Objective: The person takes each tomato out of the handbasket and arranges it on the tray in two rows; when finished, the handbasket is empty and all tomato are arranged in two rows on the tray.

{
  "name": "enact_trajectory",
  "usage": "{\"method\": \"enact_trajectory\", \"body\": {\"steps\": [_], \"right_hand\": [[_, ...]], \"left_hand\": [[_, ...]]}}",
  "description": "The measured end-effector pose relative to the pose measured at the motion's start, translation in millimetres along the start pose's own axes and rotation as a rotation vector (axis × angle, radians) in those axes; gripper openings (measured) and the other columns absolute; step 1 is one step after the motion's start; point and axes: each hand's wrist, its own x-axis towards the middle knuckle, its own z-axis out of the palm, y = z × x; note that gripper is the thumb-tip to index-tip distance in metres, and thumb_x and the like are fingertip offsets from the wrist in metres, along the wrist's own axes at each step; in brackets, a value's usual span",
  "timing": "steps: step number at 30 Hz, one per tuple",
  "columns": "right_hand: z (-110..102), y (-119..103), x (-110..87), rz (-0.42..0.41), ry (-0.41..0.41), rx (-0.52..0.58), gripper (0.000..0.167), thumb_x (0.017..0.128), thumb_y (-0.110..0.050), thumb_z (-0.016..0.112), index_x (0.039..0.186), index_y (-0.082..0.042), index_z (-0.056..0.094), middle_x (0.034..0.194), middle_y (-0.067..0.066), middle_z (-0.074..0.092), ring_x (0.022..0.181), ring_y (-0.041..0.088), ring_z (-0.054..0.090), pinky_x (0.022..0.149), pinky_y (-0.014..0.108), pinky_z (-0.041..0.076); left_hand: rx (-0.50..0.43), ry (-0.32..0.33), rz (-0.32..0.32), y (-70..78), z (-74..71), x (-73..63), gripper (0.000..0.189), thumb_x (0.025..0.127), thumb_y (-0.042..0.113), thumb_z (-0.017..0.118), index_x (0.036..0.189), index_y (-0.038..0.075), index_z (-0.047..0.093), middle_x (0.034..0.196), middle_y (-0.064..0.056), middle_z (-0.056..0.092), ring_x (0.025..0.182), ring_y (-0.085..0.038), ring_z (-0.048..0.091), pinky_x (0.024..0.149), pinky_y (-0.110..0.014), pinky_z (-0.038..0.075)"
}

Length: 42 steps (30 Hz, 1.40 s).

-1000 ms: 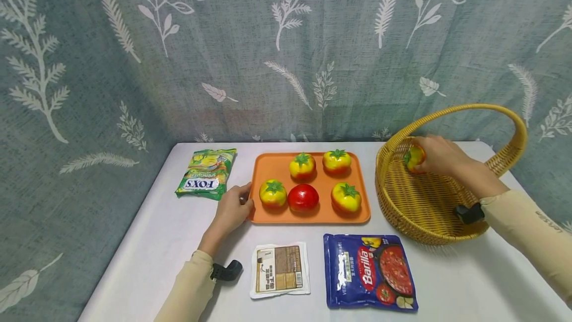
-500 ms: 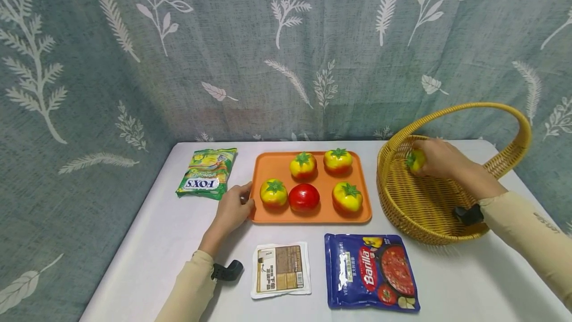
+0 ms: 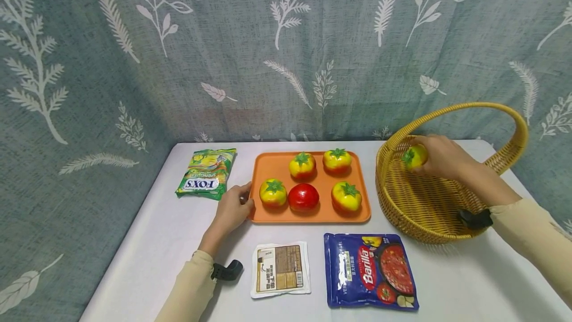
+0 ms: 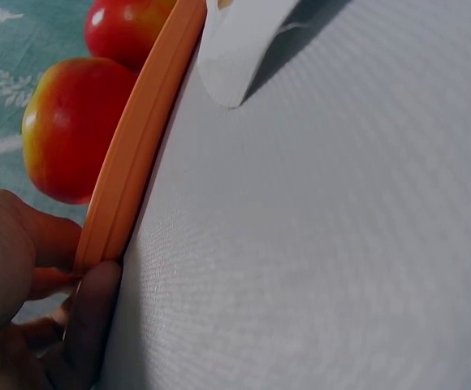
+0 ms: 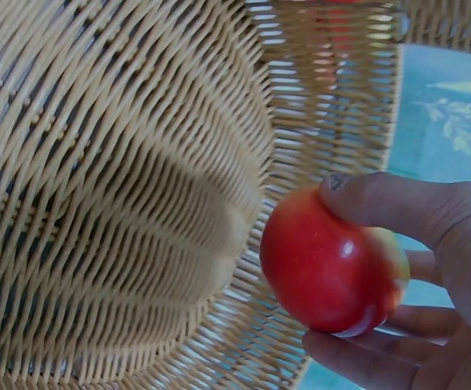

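My right hand [image 3: 440, 155] holds a red-and-yellow tomato [image 3: 415, 156] with a green leafy top, at the far left part of a wicker basket [image 3: 388, 207]. In the right wrist view the thumb lies over the tomato's red side [image 5: 325, 264] and the fingers are around and under it. My left hand [image 3: 233, 207] grips the left edge of an orange tray [image 3: 268, 163]; in the left wrist view thumb and fingers meet at the tray's corner [image 4: 110, 219]. On the tray sit several more tomatoes, among them a red one [image 3: 304, 198] with no leafy top showing.
The basket's tall handle [image 3: 464, 107] arches over it. A green FOX'S bag [image 3: 206, 173] lies left of the tray. In front are a white-and-brown packet [image 3: 280, 268] and a blue Barilla pouch [image 3: 371, 272]. A patterned grey-green cloth [image 3: 250, 29] hangs behind the table.
My right wrist has shifted slightly, and the tomato in that hand has turned a little, showing more of its green top. The left hand and the tray stay put.
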Motion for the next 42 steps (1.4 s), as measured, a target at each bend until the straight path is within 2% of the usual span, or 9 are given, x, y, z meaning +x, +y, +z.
{"method": "enact_trajectory", "body": {"steps": [8,13,16,24,34,37,39,42], "right_hand": [[-7.8,-11.8,-20.1,-0.014,0.054,0.008,0.071,0.076,-0.021,0.086,0.134,0.004,0.056,0.112,0.025,0.061,0.094,0.038,0.059,0.074,0.052,0.050],[-14.7,-20.2,-34.8,0.013,0.071,0.030,0.074,0.076,-0.027,0.086,0.135,0.004,0.055,0.121,0.028,0.058,0.101,0.042,0.058,0.079,0.057,0.048],[-18.0,-26.6,-43.0,0.024,0.090,0.039,0.076,0.076,-0.029,0.087,0.137,0.002,0.054,0.123,0.028,0.058,0.100,0.041,0.059,0.078,0.056,0.049],[-20.8,-37.6,-58.9,-0.062,0.225,0.043,0.072,0.071,-0.023,0.091,0.130,0.002,0.059,0.118,0.024,0.062,0.094,0.035,0.061,0.074,0.051,0.051],[-19.8,-52.2,-77.4,-0.110,0.318,0.050,0.074,0.066,-0.020,0.094,0.130,-0.002,0.060,0.117,0.021,0.062,0.093,0.034,0.061,0.069,0.048,0.054],[-20.8,-62.3,-83.1,-0.118,0.342,0.065,0.073,0.065,-0.018,0.094,0.129,-0.005,0.061,0.117,0.015,0.063,0.094,0.030,0.062,0.071,0.042,0.055],[-21.2,-69.1,-86.9,-0.137,0.358,0.088,0.073,0.064,-0.015,0.094,0.128,-0.006,0.061,0.118,0.013,0.063,0.094,0.027,0.062,0.071,0.032,0.055],[-20.7,-78.7,-90.9,-0.165,0.381,0.123,0.074,0.063,-0.012,0.095,0.130,-0.008,0.062,0.119,0.008,0.062,0.097,0.022,0.060,0.074,0.014,0.048]], "left_hand": [[0.003,0.018,0.018,-2.3,1.6,0.3,0.053,0.086,0.004,0.063,0.137,-0.003,0.057,0.099,-0.014,0.063,0.082,-0.024,0.060,0.068,-0.032,0.049],[0.009,0.031,0.032,-2.9,1.3,1.0,0.053,0.084,0.004,0.064,0.136,-0.003,0.059,0.100,-0.015,0.064,0.082,-0.024,0.062,0.071,-0.035,0.049],[0.011,0.027,0.029,-2.8,0.0,1.5,0.053,0.084,0.005,0.064,0.136,-0.003,0.058,0.102,-0.016,0.065,0.083,-0.024,0.061,0.072,-0.036,0.049],[0.011,0.020,0.029,-2.4,-1.0,2.1,0.053,0.084,0.005,0.064,0.136,-0.003,0.058,0.102,-0.016,0.064,0.083,-0.025,0.060,0.071,-0.034,0.048],[0.019,0.013,0.026,-0.9,0.6,1.2,0.052,0.086,0.006,0.063,0.137,-0.003,0.058,0.100,-0.015,0.063,0.082,-0.025,0.057,0.070,-0.034,0.047],[0.022,0.015,0.028,-1.4,0.6,1.3,0.052,0.086,0.006,0.063,0.137,-0.003,0.058,0.100,-0.015,0.063,0.082,-0.025,0.057,0.070,-0.034,0.047],[0.019,0.015,0.027,-1.4,0.4,1.1,0.052,0.086,0.006,0.063,0.137,-0.003,0.058,0.101,-0.015,0.063,0.083,-0.025,0.058,0.071,-0.034,0.047],[0.014,0.013,0.022,-1.3,0.1,0.7,0.052,0.086,0.006,0.063,0.137,-0.003,0.057,0.102,-0.015,0.064,0.084,-0.024,0.057,0.071,-0.034,0.047]]}}
